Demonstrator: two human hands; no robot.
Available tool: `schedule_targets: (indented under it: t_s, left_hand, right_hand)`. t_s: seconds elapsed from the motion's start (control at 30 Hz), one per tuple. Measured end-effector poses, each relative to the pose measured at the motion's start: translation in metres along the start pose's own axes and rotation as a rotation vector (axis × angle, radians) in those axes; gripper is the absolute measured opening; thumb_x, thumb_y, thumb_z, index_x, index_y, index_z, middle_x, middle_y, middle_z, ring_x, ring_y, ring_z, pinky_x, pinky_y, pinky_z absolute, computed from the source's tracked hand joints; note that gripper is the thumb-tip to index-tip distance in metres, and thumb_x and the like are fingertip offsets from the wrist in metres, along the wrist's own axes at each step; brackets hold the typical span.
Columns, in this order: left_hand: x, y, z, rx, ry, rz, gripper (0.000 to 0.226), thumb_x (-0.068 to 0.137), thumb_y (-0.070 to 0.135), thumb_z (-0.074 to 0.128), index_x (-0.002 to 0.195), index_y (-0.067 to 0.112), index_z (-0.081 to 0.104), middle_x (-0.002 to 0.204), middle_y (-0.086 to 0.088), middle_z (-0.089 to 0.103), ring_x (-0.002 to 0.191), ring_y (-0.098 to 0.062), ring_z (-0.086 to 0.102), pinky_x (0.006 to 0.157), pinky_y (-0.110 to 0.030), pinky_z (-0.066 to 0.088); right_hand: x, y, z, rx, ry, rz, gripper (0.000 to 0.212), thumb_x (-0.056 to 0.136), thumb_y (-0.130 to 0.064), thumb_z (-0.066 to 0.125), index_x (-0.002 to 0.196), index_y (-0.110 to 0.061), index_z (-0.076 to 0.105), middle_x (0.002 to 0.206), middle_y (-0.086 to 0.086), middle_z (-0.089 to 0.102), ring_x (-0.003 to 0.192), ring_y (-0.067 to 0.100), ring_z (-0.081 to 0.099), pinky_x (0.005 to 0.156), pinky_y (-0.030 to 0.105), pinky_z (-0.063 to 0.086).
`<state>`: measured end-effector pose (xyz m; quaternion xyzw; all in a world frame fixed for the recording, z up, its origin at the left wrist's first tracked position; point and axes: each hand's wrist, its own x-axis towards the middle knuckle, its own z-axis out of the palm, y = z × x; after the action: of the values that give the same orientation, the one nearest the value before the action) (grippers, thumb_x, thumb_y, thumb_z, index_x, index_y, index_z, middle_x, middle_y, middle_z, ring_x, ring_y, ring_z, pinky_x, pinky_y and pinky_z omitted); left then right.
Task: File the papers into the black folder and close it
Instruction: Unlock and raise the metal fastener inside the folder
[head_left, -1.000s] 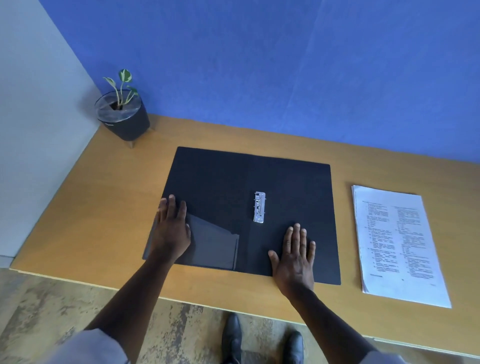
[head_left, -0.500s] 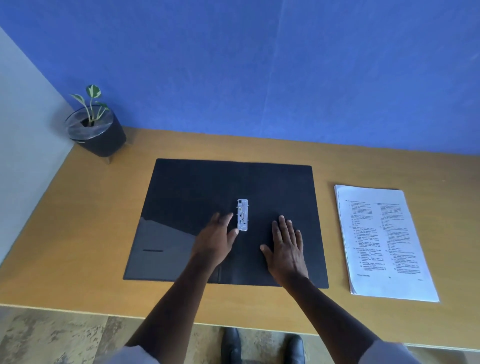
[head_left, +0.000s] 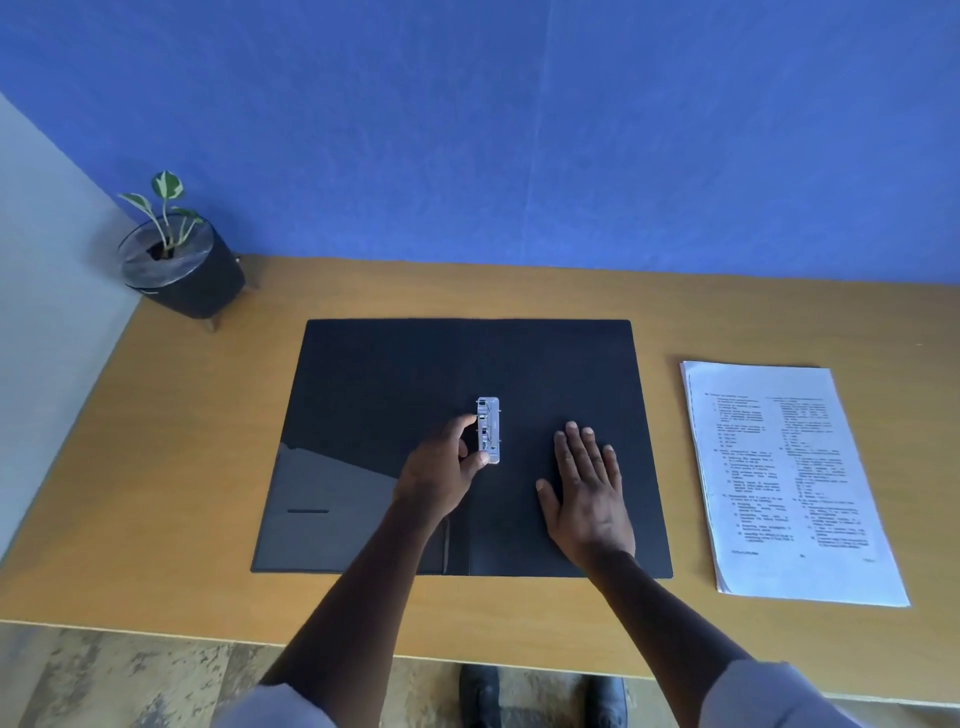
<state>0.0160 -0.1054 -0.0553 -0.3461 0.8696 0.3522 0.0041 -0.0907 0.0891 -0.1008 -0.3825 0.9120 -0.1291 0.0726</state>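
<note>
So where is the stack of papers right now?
The papers lie flat on the desk, right of the open black folder, untouched by either hand.

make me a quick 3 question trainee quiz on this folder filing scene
1. True or false: the stack of papers already lies inside the black folder.
2. Which hand touches the metal clip? A) left hand B) right hand C) neither
3. Fill in: the potted plant stands at the far ____ corner of the desk.

Key
1. False: the papers lie on the desk, to the right of the open folder, apart from it.
2. A: the left hand has thumb and fingers at the clip; the right hand lies flat on the folder's right half.
3. left
</note>
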Motion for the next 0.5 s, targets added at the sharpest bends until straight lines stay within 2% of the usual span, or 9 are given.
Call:
schedule_targets:
  t_s: [0.1,0.23,0.37,0.5]
  left_hand:
    - [0.0032,-0.0009,0.0007,-0.023,0.013,-0.025,0.052,0.087,0.036,0.069,0.135,0.030,0.049,0.086,0.006,0.063,0.080,-0.013,0.059,0.072,-0.027,0.039]
    - [0.0021,-0.0001,0.0038,-0.021,0.034,-0.027,0.056,0.086,0.037,0.071,0.137,0.030,0.048,0.084,0.007,0.059,0.080,-0.011,0.057,0.073,-0.027,0.040]
    - [0.0001,-0.0032,0.0061,-0.023,0.043,-0.015,0.059,0.087,0.042,0.070,0.139,0.031,0.045,0.089,0.007,0.058,0.085,-0.011,0.056,0.075,-0.029,0.043]
    - [0.0005,-0.0040,0.0052,0.008,0.035,0.013,0.060,0.088,0.045,0.067,0.142,0.029,0.043,0.091,0.009,0.054,0.082,-0.009,0.051,0.074,-0.029,0.043]
  right_hand:
    - [0.0001,-0.0001,0.0021,0.007,0.025,-0.001,0.067,0.100,-0.045,0.035,0.156,-0.009,0.030,0.166,0.008,0.022,0.155,0.022,0.011,0.125,0.045,0.009]
    - [-0.0003,0.0004,0.0025,0.005,0.036,-0.007,0.066,0.100,-0.045,0.035,0.156,-0.009,0.030,0.165,0.008,0.023,0.155,0.022,0.012,0.125,0.046,0.011]
    - [-0.0009,-0.0001,0.0036,0.020,0.055,-0.007,0.065,0.100,-0.044,0.036,0.155,-0.009,0.033,0.164,0.008,0.026,0.155,0.023,0.015,0.125,0.047,0.012]
    - [-0.0011,-0.0004,0.0031,0.013,0.060,-0.010,0.065,0.100,-0.044,0.037,0.154,-0.008,0.034,0.164,0.009,0.026,0.155,0.023,0.015,0.125,0.047,0.013]
